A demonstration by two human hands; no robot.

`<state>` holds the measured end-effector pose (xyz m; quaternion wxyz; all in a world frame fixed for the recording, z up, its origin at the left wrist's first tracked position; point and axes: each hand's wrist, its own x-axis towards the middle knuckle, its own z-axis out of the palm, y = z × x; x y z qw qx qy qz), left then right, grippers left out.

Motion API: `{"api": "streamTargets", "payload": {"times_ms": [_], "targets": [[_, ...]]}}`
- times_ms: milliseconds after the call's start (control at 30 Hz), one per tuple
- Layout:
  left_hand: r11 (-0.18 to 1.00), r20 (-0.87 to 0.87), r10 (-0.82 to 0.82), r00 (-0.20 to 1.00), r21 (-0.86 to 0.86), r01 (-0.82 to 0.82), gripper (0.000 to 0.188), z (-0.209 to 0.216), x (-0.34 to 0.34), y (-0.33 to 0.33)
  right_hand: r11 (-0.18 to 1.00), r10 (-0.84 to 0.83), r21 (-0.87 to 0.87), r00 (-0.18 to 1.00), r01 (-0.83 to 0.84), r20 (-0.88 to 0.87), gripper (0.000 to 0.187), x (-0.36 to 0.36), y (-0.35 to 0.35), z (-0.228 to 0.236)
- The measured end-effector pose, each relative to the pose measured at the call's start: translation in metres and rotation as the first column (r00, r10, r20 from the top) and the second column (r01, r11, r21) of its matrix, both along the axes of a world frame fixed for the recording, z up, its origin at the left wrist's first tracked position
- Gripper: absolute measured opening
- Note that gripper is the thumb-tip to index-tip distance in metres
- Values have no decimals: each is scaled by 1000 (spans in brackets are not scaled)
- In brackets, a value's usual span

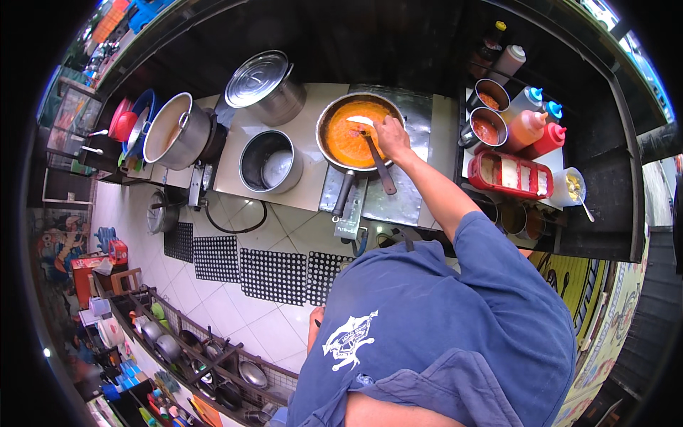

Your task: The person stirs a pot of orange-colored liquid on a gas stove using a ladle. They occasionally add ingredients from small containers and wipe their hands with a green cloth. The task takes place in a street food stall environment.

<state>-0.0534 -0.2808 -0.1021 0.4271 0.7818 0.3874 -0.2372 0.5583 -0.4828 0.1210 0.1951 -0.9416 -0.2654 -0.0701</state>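
Note:
A frying pan (pixel 321 146) of orange sauce sits on the stove, its dark handle pointing toward me. Over the sauce, my right hand (pixel 390 136) is closed on a white utensil, possibly a spoon (pixel 361 120). Just beside that hand a dark, long-handled utensil (pixel 379 167) leans in the pan, its handle lying across the near rim. Low by my side, my left hand (pixel 315 320) is mostly covered by my blue shirt. A small dark thing shows next to it, but its fingers cannot be made out.
Left of the pan stand an uncovered pot (pixel 270 162), a lidded pot (pixel 267 85) and a large pot (pixel 176 132). On the right are sauce bottles (pixel 546 141), metal cups of red sauce (pixel 485 129) and a red divided container (pixel 509 174). Black mats (pixel 274 275) lie on the floor.

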Motion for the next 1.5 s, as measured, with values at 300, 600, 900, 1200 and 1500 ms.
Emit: {"api": "streamTargets", "payload": {"times_ms": [300,600,900,1200,1500], "targets": [[949,55,-309,949,76,305,39,-24,19,22,756,-209,423,797,499,-567,26,7,-46,-20],[850,-31,-500,865,174,497,39,-45,24,28,502,-400,577,765,644,-505,27,-51,-225,92],[969,-83,173,981,-162,-184,24,91,112,8,668,-700,-212,699,713,146,31,-69,-232,123],[928,-50,350,935,-118,-354,22,95,90,-9,983,-140,-174,821,50,-554,57,-100,-25,25],[653,-61,709,702,-317,-687,20,76,23,-48,996,-19,-82,787,-41,-617,47,-91,-14,5]]}}
